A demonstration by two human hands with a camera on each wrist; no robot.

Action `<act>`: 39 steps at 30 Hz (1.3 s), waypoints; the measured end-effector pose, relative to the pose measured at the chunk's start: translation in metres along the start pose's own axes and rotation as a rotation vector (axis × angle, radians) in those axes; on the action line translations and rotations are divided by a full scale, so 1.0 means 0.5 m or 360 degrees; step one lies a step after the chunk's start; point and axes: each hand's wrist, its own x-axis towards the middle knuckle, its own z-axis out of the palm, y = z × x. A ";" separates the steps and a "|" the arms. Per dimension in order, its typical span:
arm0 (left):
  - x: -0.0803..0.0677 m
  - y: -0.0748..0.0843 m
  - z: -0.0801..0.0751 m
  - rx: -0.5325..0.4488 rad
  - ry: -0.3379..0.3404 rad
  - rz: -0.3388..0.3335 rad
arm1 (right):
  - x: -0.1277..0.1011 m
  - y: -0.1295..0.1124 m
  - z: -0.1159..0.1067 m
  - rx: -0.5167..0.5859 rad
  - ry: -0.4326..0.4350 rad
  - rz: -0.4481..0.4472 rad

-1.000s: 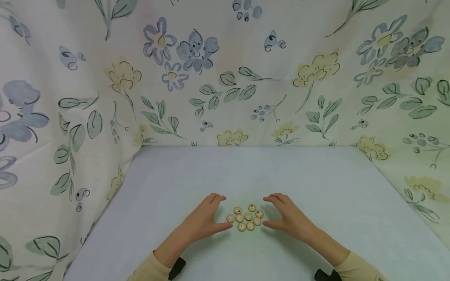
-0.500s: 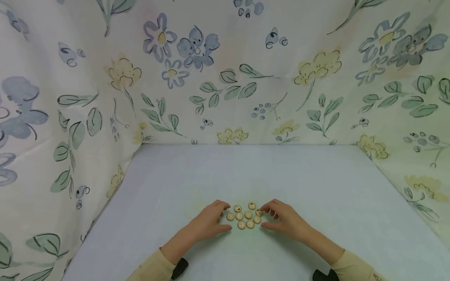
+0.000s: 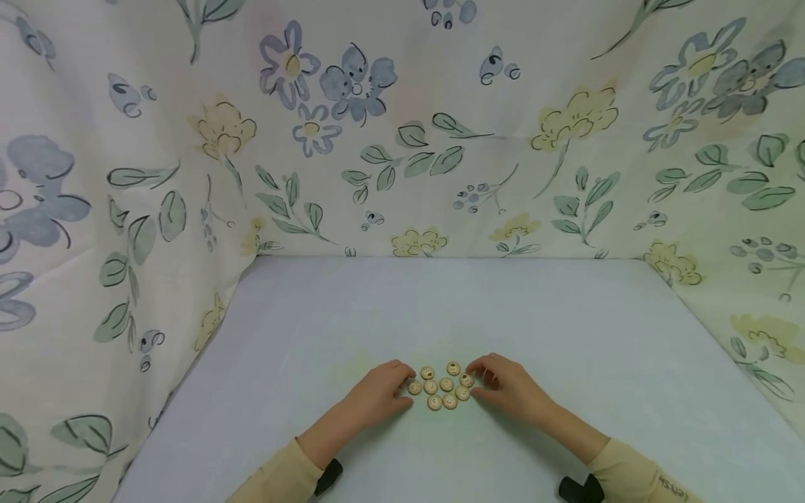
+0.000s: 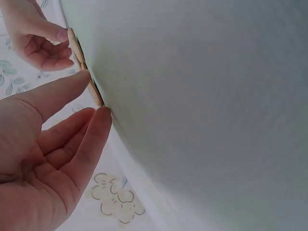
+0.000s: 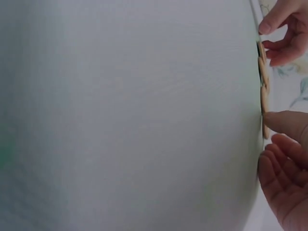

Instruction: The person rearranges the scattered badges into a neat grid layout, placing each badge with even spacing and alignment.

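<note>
Several small round wooden buttons [image 3: 446, 385] lie flat in a loose cluster on the white table [image 3: 402, 314]. At the cluster's left edge is my left hand [image 3: 379, 392], its thumb and fingers spread apart around the outermost button [image 3: 414, 387]. My right hand [image 3: 517, 388] is at the opposite edge, with fingertips and thumb close to the outer button [image 3: 466, 380]. In the left wrist view the buttons [image 4: 94, 91] appear edge-on. The right wrist view shows my thumb [image 5: 284, 122] at the edge of a button [image 5: 265, 96]. Neither hand lifts anything.
A floral cloth [image 3: 377, 140] hangs behind the table and along both sides. Black wrist straps [image 3: 328, 478] show beneath the cuffs of light yellow sleeves [image 3: 279, 475].
Both hands have come in closer to the button cluster, and their fingers have bent inward toward the thumbs. The buttons keep the same arrangement.
</note>
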 end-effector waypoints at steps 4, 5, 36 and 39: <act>0.003 0.003 0.003 0.0088 0.0045 0.0034 | 0.004 0.006 0.002 0.0014 -0.0010 0.0009; 0.004 0.004 0.003 0.0097 0.0054 0.0035 | 0.006 0.007 0.003 0.0018 -0.0009 0.0004; 0.012 0.007 0.014 0.0277 0.0203 0.0107 | 0.030 0.008 -0.003 -0.0072 -0.0016 -0.0008; 0.011 0.007 0.014 0.0292 0.0202 0.0104 | 0.040 0.009 -0.009 -0.0072 -0.0031 0.0014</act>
